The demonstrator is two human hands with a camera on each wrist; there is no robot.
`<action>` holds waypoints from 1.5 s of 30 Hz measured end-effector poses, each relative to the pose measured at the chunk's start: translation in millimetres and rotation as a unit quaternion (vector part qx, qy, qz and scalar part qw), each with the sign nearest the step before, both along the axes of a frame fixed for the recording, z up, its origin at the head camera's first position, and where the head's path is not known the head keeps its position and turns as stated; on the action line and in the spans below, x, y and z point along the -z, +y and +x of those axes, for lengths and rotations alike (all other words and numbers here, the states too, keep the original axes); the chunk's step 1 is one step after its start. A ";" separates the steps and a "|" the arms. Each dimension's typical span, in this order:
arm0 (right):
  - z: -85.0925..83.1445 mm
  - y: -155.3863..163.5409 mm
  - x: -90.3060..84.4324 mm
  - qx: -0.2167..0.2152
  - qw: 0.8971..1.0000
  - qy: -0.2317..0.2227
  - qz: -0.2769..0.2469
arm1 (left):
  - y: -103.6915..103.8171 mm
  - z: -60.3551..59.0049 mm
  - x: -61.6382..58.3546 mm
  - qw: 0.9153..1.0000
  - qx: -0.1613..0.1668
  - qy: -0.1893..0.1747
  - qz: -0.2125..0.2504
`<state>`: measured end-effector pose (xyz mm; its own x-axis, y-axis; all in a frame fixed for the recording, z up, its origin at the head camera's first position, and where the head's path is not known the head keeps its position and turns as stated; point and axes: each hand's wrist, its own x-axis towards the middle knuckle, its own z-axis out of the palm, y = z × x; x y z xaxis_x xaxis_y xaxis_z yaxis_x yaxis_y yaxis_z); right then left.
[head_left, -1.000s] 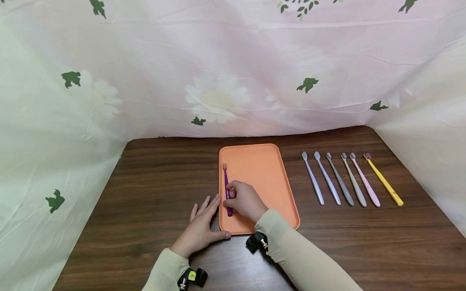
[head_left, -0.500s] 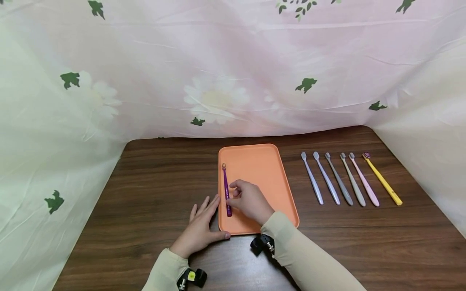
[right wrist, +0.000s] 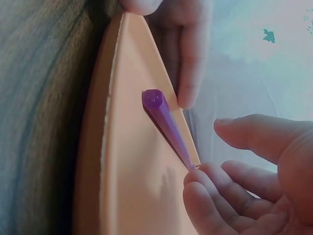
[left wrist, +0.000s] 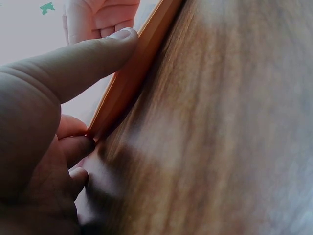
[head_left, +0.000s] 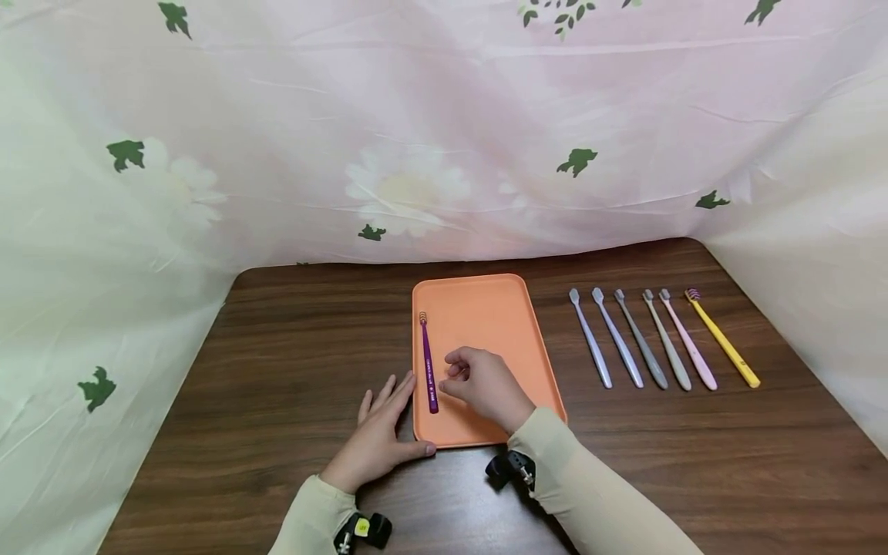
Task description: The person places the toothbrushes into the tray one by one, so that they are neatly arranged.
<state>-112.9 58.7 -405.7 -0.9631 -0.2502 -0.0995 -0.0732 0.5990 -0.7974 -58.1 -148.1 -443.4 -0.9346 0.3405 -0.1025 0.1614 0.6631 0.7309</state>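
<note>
A purple toothbrush [head_left: 428, 366] lies lengthwise along the left side of an orange tray [head_left: 486, 308], bristle head toward the back. Just right of its handle, over the tray, hovers my right hand [head_left: 489, 389], fingers loosely bent and holding nothing. In the right wrist view a gap shows between its thumb and fingers, and the toothbrush [right wrist: 166, 125] lies beyond them. My left hand [head_left: 378, 439] is spread at the tray's near left corner, fingertips at the left edge and thumb along the front edge. The left wrist view shows that thumb [left wrist: 98, 61] against the tray's rim [left wrist: 132, 78].
To the right of the tray, several toothbrushes lie in a row on the dark wooden table [head_left: 312, 331], among them a pink one [head_left: 690, 343] and a yellow one [head_left: 724, 343] at the far end. A patterned cloth [head_left: 444, 139] hangs behind the table and along both sides.
My right hand has let go of the purple toothbrush and drawn a little to the right, baring its whole handle. The left hand stays at the tray's corner.
</note>
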 end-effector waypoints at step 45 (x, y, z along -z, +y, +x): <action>3.7 47.8 -1.5 0.045 0.999 0.024 -0.002 | 2.8 -0.2 0.1 1.000 -0.006 -0.008 -0.005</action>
<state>-109.2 106.4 -404.3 -0.9852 -0.1634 -0.0511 -0.0586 0.6021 -0.7963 -58.3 -145.3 -443.4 -0.9369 0.3279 -0.1215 0.1414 0.6729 0.7261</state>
